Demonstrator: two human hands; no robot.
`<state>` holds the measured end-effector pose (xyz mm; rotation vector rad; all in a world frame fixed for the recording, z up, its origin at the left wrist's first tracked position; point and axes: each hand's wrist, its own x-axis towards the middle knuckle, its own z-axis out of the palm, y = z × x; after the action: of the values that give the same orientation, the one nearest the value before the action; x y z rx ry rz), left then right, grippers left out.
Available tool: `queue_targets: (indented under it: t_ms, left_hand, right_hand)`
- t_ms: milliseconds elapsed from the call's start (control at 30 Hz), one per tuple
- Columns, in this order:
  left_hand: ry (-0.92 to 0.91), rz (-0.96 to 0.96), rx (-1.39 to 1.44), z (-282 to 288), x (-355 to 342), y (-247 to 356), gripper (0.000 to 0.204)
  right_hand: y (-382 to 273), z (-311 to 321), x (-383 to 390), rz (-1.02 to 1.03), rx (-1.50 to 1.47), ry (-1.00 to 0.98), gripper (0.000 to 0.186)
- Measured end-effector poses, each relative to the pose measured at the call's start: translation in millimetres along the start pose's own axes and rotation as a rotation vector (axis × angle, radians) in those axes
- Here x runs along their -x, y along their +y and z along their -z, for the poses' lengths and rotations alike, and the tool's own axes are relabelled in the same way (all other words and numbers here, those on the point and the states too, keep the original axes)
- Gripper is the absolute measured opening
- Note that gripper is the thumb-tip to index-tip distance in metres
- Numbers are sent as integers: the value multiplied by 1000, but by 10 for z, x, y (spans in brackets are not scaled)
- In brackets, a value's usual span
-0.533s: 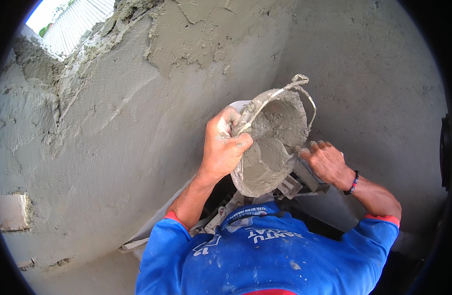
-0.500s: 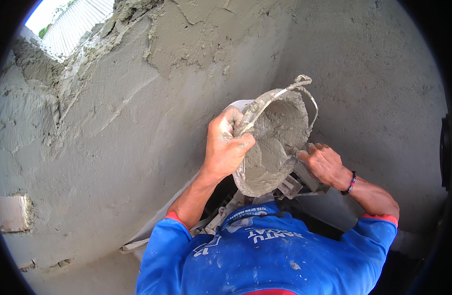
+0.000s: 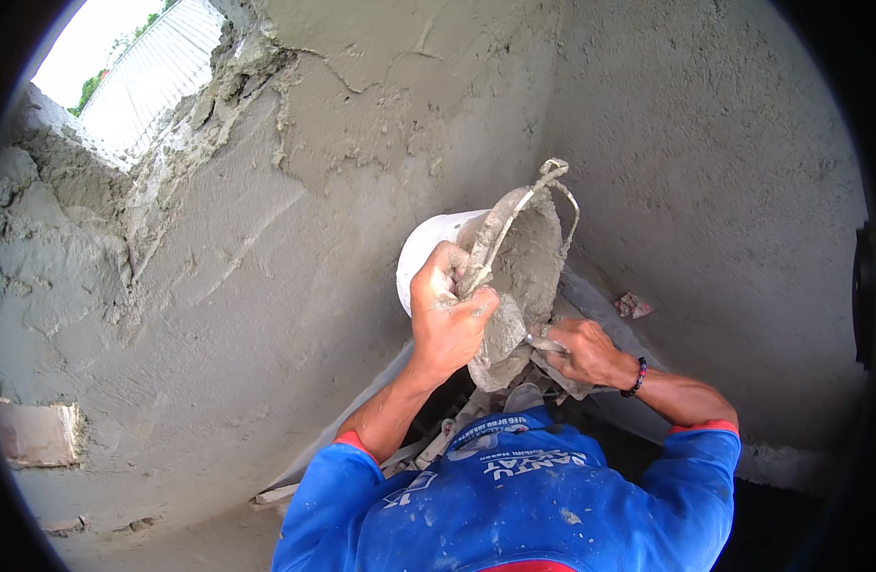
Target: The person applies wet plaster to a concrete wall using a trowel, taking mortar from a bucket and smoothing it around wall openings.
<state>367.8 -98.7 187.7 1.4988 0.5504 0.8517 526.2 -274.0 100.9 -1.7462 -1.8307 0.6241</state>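
Note:
My left hand (image 3: 447,315) is closed on the mortar-caked rim of a white bucket (image 3: 421,253). The bucket is tilted with its mouth turned toward my right hand, and wet grey mortar (image 3: 533,253) coats its inside. A wire handle (image 3: 573,212), crusted with mortar, arches over the mouth. At the lower side of the mouth, my right hand (image 3: 595,353) is wrapped round the handle of a trowel (image 3: 505,329). Mortar covers the trowel's blade, which is at the bucket's opening.
A grey plastered wall (image 3: 218,286) rises at the left, meeting another wall (image 3: 705,172) at the right. A rough-edged opening (image 3: 142,86) shows a corrugated roof. A pinkish rubble piece (image 3: 633,306) lies beside the right wall; wooden pieces (image 3: 447,434) are below the bucket.
The bucket has tipped further, exposing more of its white outside. My right hand has moved left and slightly down, and the trowel blade now shows at the bucket's mouth.

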Motion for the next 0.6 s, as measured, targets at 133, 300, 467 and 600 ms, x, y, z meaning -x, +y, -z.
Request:
queue_targets:
  t_ms: [133, 300, 467, 600]
  left_hand:
    - [76, 57, 83, 135, 14, 7, 19]
    - [158, 130, 300, 212, 5, 93, 22]
    - [215, 136, 472, 293, -68, 134, 27]
    - [191, 112, 504, 277, -121, 211, 28]
  right_hand:
    - [-135, 155, -145, -21, -32, 94, 38]
    - [-70, 404, -44, -25, -39, 90, 42]
    - [-271, 1013, -19, -35, -14, 207, 34]
    - [-592, 1651, -81, -76, -2, 358, 30]
